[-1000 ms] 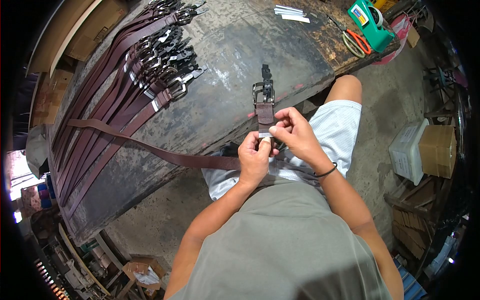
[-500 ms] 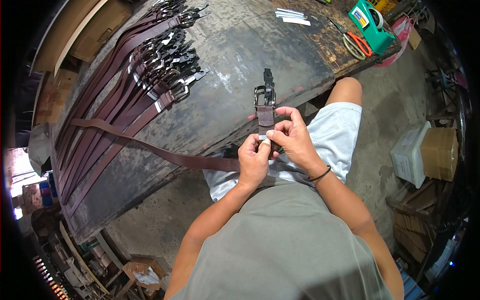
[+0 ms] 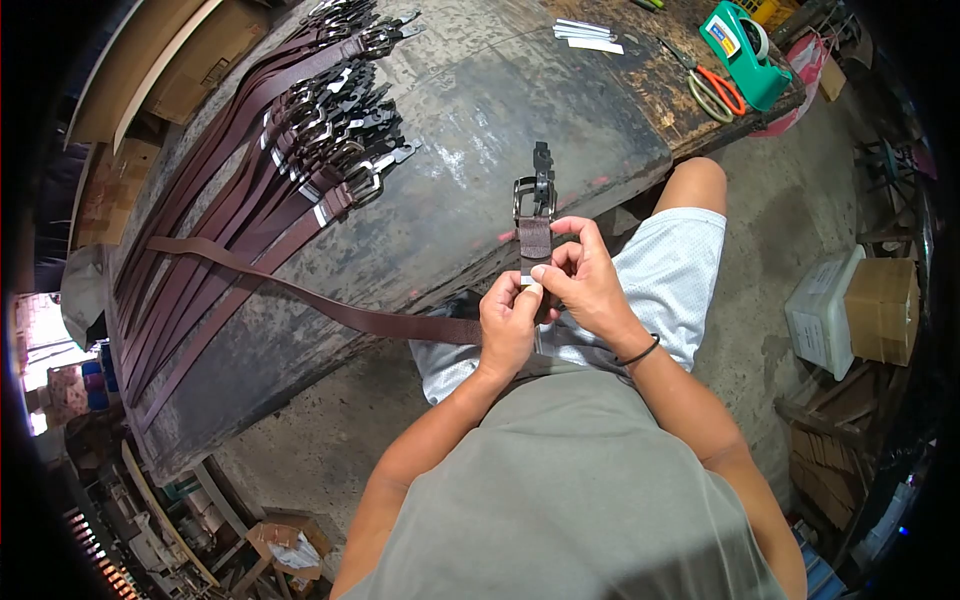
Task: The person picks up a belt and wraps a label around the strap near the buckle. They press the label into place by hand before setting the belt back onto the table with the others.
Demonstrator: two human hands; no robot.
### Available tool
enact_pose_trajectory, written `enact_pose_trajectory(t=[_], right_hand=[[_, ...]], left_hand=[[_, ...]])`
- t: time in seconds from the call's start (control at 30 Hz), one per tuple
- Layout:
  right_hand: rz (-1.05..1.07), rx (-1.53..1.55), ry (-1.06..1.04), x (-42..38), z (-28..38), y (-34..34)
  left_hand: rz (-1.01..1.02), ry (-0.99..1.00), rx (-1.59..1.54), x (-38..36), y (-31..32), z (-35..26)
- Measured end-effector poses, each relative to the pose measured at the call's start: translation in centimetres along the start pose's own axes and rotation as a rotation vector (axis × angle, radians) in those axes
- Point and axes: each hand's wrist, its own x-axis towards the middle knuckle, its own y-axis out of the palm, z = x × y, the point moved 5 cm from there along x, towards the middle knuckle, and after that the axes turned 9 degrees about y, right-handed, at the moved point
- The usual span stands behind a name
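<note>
A brown belt (image 3: 400, 324) runs from the table over my lap into both hands. Its metal buckle (image 3: 523, 200), with a black hanger clip (image 3: 543, 165) on it, points away from me beyond my fingers. Just below the buckle, a white band (image 3: 528, 279) lies across the strap. My left hand (image 3: 510, 325) is closed on the belt, its thumb at the white band. Opposite it, my right hand (image 3: 585, 275) pinches the same spot with thumb and fingers. The fingertips behind the strap are partly hidden.
Several brown belts (image 3: 210, 230) with buckles lie in a bundle on the dark table (image 3: 480, 100). White strips (image 3: 588, 37), orange-handled scissors (image 3: 722, 90) and a green tape dispenser (image 3: 748, 55) are at the far right. Boxes (image 3: 880, 310) stand on the right.
Both hands keep their grip at the white band, with only slight thumb and finger movement. The whole view has shifted a few pixels.
</note>
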Motion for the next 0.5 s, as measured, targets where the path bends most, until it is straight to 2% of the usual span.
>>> enact_pose_trajectory(t=[0.37, 0.47, 0.5], right_hand=[[0.116, 0.159, 0.026, 0.3, -0.7, -0.7], [0.025, 0.239, 0.013, -0.1, -1.3, -1.3], [-0.067, 0.139, -0.073, -0.6, -1.3, -1.7]], left_hand=[[-0.008, 0.076, 0.154, 0.7, 0.1, -0.2], [-0.002, 0.056, 0.176, 0.5, 0.0, -0.1], [0.003, 0.046, 0.189, 0.5, -0.1, 0.0]])
